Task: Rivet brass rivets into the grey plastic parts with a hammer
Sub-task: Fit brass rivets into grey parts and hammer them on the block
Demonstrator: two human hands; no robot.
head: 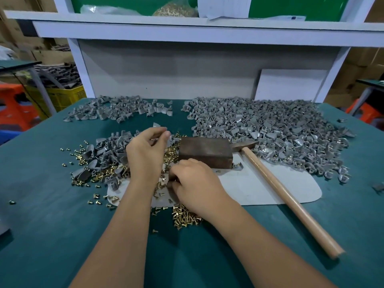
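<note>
My left hand [145, 154] hovers over the small heap of grey plastic parts [104, 154], its thumb and fingers pinched on one grey plastic part [169, 138]. My right hand [195, 183] rests low on the white mat [270, 190], fingers curled among brass rivets [185, 215]; what it grips is hidden. The hammer [291, 200] lies untouched to the right, its wooden handle pointing toward me and its head by the rusty metal block [205, 152]. More rivets [83, 156] lie scattered left of the hands.
A large heap of grey parts [270, 129] covers the back right of the green table [52, 225]; a smaller one [116, 109] lies back left. A white shelf frame [187, 32] rises behind. A yellow crate [62, 96] and orange stools stand off to the left.
</note>
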